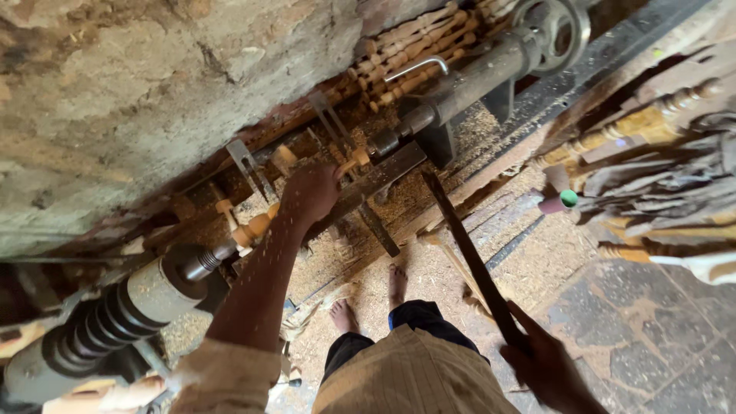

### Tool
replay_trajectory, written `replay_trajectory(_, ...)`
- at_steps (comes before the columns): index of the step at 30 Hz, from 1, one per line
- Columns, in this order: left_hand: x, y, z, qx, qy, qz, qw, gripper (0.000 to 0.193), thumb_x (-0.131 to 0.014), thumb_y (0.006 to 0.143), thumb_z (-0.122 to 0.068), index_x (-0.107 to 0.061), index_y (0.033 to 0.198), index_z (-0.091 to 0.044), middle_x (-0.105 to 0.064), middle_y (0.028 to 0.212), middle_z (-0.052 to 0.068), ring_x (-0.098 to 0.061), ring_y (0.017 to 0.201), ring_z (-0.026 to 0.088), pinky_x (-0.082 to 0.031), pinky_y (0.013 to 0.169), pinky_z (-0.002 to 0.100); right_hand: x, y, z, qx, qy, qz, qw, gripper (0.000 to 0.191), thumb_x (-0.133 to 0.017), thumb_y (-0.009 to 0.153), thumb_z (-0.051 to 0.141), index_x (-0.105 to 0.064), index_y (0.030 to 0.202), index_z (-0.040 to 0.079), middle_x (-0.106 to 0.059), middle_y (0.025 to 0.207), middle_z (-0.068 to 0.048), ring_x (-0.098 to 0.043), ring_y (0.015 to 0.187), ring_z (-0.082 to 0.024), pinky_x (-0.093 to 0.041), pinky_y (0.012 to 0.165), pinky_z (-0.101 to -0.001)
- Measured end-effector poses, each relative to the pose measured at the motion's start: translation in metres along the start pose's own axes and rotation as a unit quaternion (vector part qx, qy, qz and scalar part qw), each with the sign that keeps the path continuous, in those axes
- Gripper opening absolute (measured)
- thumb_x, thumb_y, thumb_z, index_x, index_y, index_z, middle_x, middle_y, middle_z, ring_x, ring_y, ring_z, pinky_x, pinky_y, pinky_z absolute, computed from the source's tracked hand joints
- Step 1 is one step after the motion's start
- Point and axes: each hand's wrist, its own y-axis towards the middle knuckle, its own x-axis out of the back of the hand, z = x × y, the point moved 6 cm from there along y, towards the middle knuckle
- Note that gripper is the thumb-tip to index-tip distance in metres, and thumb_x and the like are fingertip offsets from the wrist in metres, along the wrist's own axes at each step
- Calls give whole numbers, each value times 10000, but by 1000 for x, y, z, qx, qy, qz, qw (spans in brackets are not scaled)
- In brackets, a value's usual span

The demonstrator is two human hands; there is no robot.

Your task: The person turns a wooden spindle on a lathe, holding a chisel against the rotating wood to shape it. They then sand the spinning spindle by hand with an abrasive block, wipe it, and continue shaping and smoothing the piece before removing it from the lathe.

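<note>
- The left hand sits at the centre of the frame, fingers curled down over the turned wooden piece mounted on the lathe; whether it grips the wood or only rests on it I cannot tell.
- The wooden piece runs on a slant from lower left to upper right, between the ribbed pulley end at lower left and the metal tailstock with its handwheel at upper right. The hand meets it near its upper right end.
- The right hand, at the lower right, is closed around the near end of a long dark flat tool.
- The tool's long axis points up and left, its far tip stopping just short of the lathe bed, right of the left hand.
- The left hand is the nearer to the wood; the right is well apart from it.
- Sawdust covers the floor around the bare feet.
</note>
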Motion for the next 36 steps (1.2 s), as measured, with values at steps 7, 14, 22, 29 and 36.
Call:
replay_trajectory(7, -5, 26, -22, 4, -15, 27, 1000, 351, -464, 1096, -340, -651, 1218, -70, -715, 859, 187, -682, 669, 265, -558, 689, 466, -48, 141, 128, 230, 93, 52, 967, 821, -699, 877, 141, -339, 1612, 208, -635, 620, -60, -595, 489, -121, -524, 465, -306)
replay_trajectory(14, 5, -1, -18, -17, 2, -111, 994, 327, -576, 947, -154, -661, 1255, -82, -689, 1120, 173, -698, 793, 261, -625, 622, 415, -59, 192, 225, 413, -56, -15, 909, 753, -701, 924, 145, -348, 1589, 107, -714, 802, -139, -664, 606, -202, -549, 516, -363)
replay_trajectory(22, -18, -155, -52, 22, -52, -447, 893, 284, -647, 982, -25, -648, 1266, -27, -701, 1196, 144, -691, 1094, 276, -553, 1001, 441, -98, 150, 246, 570, -100, -19, 815, 272, -668, 960, 119, -666, 1232, 104, -739, 969, -116, -717, 667, -193, -621, 576, -345)
replay_trajectory(29, -109, -264, -53, 248, -232, -343, 876, 365, -685, 849, -20, -672, 1213, -47, -709, 1185, 182, -695, 1053, 370, -576, 857, 437, -218, 219, 299, 500, -323, 62, 801, 198, -622, 1069, 222, -662, 1023, 34, -677, 707, -99, -620, 559, -194, -528, 550, -314)
replay_trajectory(36, -163, -287, -40, 338, -384, -247, 823, 270, -722, 853, -56, -708, 1122, -66, -776, 1057, 145, -822, 888, 258, -642, 711, 376, -259, 261, 326, 454, -410, 35, 791, 236, -606, 1055, 216, -580, 1174, 13, -682, 731, -120, -635, 563, -218, -541, 528, -336)
